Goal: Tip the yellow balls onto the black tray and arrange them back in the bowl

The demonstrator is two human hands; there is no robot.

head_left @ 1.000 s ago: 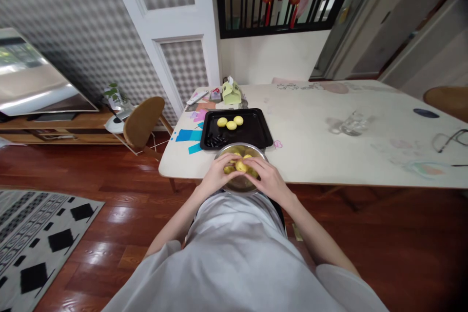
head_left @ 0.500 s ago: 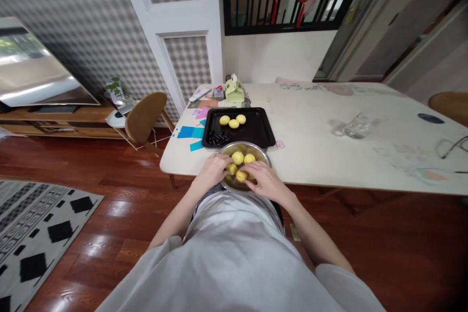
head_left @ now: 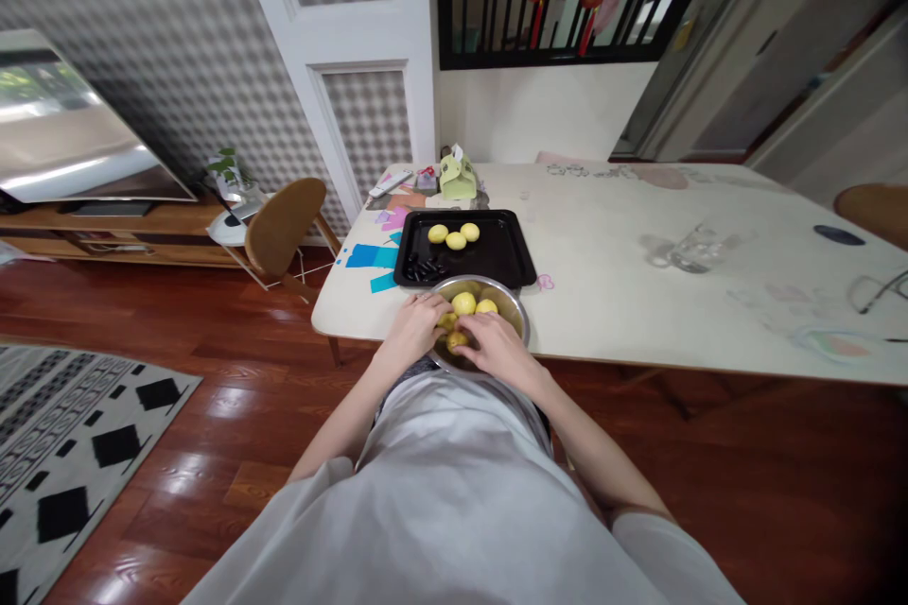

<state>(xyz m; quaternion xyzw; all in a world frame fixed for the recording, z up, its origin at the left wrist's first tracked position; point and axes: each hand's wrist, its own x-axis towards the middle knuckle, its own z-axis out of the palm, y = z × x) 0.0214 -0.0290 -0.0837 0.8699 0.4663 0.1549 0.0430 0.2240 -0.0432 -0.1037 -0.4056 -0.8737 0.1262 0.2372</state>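
Several yellow lemons (head_left: 463, 303) lie in a round metal bowl (head_left: 523, 326) at the table's near edge, in front of my body. My left hand (head_left: 420, 326) reaches over the bowl's left side, its fingers closed round a lemon (head_left: 447, 321). From the right, my right hand (head_left: 497, 345) reaches in and grips a browner-spotted lemon (head_left: 456, 340) low in the bowl. Just beyond the bowl is a black tray (head_left: 497, 250), with three lemons (head_left: 456, 241) near its middle and several small dark objects (head_left: 424, 269) at its near left corner.
On the white table (head_left: 596, 302) stand a green tissue holder (head_left: 458, 178) behind the tray, a remote (head_left: 391, 184) at the back left, and a clear glass (head_left: 691, 250) to the right. A wooden chair (head_left: 288, 222) is at the left end.
My right hand has moved slightly left inside the bowl, with the lemon at its fingertips. My left hand has hardly moved. The view has shifted a little.
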